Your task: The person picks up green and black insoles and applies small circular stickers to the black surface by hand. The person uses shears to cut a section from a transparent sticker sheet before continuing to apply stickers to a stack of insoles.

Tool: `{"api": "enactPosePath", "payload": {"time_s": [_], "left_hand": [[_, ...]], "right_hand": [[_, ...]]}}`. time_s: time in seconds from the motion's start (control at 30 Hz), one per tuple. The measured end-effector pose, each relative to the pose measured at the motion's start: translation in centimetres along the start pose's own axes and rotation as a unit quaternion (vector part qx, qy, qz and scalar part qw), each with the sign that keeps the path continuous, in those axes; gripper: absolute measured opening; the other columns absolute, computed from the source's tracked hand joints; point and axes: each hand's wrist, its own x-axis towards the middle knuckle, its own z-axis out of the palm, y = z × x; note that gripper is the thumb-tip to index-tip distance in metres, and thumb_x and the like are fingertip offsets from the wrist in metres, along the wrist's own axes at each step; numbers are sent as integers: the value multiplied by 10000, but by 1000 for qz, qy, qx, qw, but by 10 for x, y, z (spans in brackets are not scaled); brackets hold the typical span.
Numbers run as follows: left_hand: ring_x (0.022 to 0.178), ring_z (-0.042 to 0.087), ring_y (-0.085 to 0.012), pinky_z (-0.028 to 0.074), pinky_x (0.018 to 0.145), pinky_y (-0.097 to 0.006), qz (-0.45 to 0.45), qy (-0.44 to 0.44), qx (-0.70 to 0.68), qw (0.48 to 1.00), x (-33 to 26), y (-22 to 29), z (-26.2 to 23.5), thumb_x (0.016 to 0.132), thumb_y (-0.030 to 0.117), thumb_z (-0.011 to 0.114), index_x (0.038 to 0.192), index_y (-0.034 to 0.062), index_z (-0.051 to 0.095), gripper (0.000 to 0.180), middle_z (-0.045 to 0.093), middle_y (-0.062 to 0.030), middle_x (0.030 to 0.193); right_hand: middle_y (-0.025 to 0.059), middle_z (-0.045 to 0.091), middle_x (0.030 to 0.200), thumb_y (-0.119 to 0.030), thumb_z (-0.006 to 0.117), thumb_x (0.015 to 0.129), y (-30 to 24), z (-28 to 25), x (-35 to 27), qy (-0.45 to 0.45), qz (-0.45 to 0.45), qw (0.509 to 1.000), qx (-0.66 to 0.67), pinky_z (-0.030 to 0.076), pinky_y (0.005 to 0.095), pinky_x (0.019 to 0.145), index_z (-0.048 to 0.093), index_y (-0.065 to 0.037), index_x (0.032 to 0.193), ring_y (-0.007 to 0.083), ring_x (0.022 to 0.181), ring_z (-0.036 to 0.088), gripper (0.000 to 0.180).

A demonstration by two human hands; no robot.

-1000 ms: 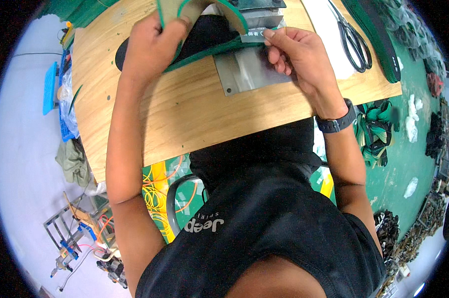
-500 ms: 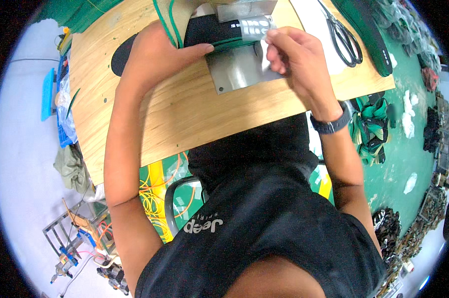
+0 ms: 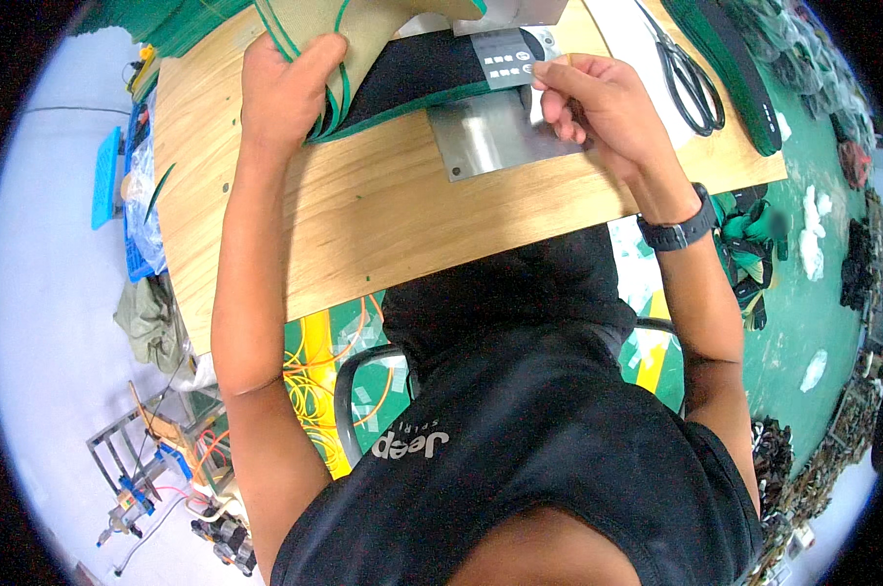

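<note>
My left hand is closed around the near end of some insoles, its thumb on a beige insole with green edging. A black insole with a green rim extends to the right from beside that hand, its far end over a shiny metal plate. On its right end lies a clear film with white print. My right hand pinches the film's right edge between thumb and forefinger, its other fingers curled. A black watch is on my right wrist.
A wooden table bears the work. Black-handled scissors lie on a white sheet at the right, beside long black-and-green insoles. A blue crate stands off the left edge. Green pieces are heaped right of the table.
My left hand has pulled back from the black insole's edge and closed around the insoles' near end, uncovering more black surface. My right hand keeps its pinch at the film; the view has shifted slightly.
</note>
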Motion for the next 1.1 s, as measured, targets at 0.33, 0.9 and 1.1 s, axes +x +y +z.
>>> {"api": "enactPosePath", "payload": {"time_s": [0.33, 0.9, 1.1], "left_hand": [[751, 587, -139, 461, 709, -279, -8, -41, -17, 999, -2, 5, 0, 787, 169, 621, 903, -12, 637, 216, 643, -45, 845], [841, 606, -183, 467, 775, -318, 14, -129, 173, 976, -8, 29, 18, 779, 309, 683, 1044, 57, 621, 371, 654, -81, 918], [846, 608, -230, 458, 795, -338, -35, -136, 259, 956, -1, 20, 24, 828, 448, 619, 1072, 80, 624, 441, 653, -130, 950]], "right_hand": [[6, 571, 568, -213, 628, 863, 0, 0, 7, 9, -11, 999, -40, 329, 165, 399, 598, -36, 736, 49, 444, 489, 220], [-16, 570, 641, -249, 591, 897, 9, 3, -10, 108, -67, 990, -59, 375, 155, 506, 630, -36, 918, 27, 541, 494, 218], [0, 570, 601, -153, 592, 882, 11, 1, -17, 138, -197, 960, -143, 405, 184, 492, 628, -20, 965, 37, 534, 512, 161]]}}
